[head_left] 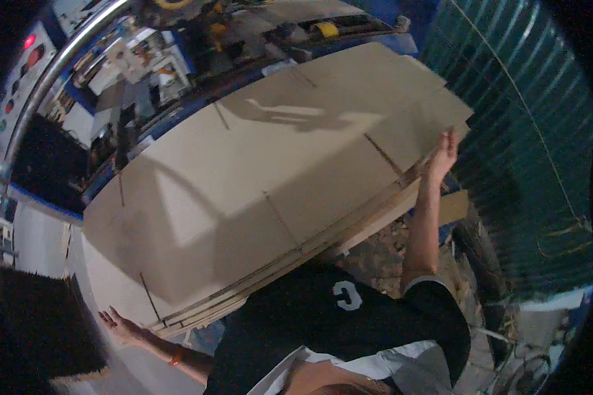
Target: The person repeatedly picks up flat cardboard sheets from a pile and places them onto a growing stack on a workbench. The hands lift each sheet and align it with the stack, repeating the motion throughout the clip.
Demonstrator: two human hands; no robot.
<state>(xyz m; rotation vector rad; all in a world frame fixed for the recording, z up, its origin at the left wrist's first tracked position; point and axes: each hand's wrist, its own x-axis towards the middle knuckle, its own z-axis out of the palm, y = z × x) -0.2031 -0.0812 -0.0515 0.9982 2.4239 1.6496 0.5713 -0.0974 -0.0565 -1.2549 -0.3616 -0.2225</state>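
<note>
A stack of large tan cardboard sheets (296, 178) lies in front of me, slanting up to the right. Dark slots are cut into its long edges, and a tab juts out at the right end. My left hand (120, 326) is at the near left corner of the stack, its fingers stretched out and spread. At the right end, my right hand (443, 157) rests against the stack's edge with the fingers straight and pointing away from me. Neither hand is wrapped round a sheet. Whether the palms press on the edges is hard to see.
Blue-framed machinery (244, 59) runs along the far side, with a metal rail (66, 59) and a control panel (20, 85) at left. A green corrugated wall (527, 138) bounds the right. Cardboard scraps (375, 253) litter the floor below the stack.
</note>
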